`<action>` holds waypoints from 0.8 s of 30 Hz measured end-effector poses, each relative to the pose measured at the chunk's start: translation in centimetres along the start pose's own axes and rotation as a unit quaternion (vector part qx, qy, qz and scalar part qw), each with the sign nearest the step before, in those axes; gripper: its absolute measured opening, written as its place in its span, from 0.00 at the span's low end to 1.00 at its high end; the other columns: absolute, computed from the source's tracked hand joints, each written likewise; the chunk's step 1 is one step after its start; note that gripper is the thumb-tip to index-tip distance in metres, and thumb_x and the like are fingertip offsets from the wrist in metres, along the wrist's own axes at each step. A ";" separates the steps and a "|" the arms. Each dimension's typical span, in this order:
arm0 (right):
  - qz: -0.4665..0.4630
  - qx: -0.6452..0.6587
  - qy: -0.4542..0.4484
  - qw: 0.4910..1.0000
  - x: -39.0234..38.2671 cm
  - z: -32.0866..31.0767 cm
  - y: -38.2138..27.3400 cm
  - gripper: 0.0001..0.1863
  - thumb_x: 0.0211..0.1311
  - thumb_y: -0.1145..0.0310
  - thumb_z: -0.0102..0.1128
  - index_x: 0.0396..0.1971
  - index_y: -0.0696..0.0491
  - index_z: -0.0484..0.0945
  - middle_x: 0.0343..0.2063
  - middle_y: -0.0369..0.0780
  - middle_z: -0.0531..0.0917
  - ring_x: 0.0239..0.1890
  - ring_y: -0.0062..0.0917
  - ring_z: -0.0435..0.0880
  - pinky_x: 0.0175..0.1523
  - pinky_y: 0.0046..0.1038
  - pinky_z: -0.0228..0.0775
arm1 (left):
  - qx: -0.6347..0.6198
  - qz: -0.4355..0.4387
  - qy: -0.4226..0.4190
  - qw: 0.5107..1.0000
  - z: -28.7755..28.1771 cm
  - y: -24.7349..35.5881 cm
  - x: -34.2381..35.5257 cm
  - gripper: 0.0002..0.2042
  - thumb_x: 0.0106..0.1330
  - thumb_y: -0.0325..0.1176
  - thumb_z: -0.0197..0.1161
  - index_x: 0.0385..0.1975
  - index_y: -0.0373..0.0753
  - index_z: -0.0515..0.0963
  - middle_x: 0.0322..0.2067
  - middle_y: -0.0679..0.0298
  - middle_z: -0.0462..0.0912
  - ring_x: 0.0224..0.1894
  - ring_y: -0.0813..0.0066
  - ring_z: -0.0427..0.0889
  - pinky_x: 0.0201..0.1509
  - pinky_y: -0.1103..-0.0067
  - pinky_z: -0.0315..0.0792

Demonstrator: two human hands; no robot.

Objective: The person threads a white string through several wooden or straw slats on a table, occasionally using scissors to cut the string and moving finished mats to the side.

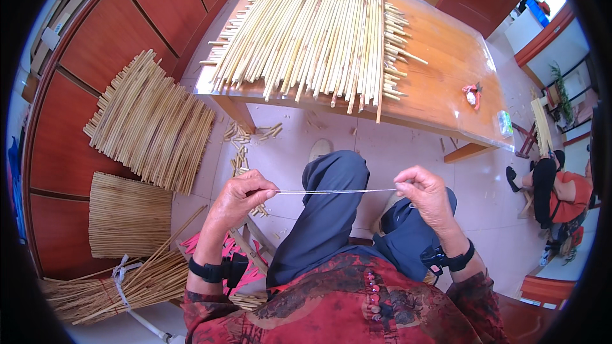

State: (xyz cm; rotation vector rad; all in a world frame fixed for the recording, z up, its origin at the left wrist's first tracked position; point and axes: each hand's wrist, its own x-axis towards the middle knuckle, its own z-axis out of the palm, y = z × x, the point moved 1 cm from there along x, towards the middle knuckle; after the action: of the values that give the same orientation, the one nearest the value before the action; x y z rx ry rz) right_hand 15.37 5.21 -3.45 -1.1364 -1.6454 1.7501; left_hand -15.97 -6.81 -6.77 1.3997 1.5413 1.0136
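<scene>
A thin white string [331,192], doubled into two strands, is stretched level above my knees. My left hand [245,192] pinches one end between thumb and fingers. At the other end my right hand [422,191] is closed on the string with its thumb and fingertips. Beyond my hands, a wide layer of pale stalks [306,32] lies side by side on the wooden table [440,51], with more stalks crossing beneath and sticking out at both sides.
Two woven stalk mats [153,124] lean against the red cabinets [121,19] at left. Below them is a tied bundle of thin stalks [127,286]. Short cut pieces [239,150] litter the floor. Red-handled pliers [472,95] lie on the table. Another person [561,191] sits at far right.
</scene>
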 end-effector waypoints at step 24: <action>-0.022 -0.117 0.006 0.993 -3.3 1.9 1.1 0.06 0.53 0.75 0.54 0.32 0.57 0.72 0.18 0.31 0.71 0.17 0.08 0.65 0.23 0.13 0.57 | -0.026 0.122 -0.100 0.987 14.5 6.6 2.3 0.09 0.52 0.24 0.57 0.33 0.34 0.72 0.35 0.58 0.75 0.31 0.69 0.75 0.34 0.78 0.68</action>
State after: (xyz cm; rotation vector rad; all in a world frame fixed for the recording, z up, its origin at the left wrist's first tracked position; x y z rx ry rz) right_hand 15.86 1.26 -3.86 -1.1998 -1.8930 1.5507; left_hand -0.24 -3.40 -5.94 1.6288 1.2106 1.0142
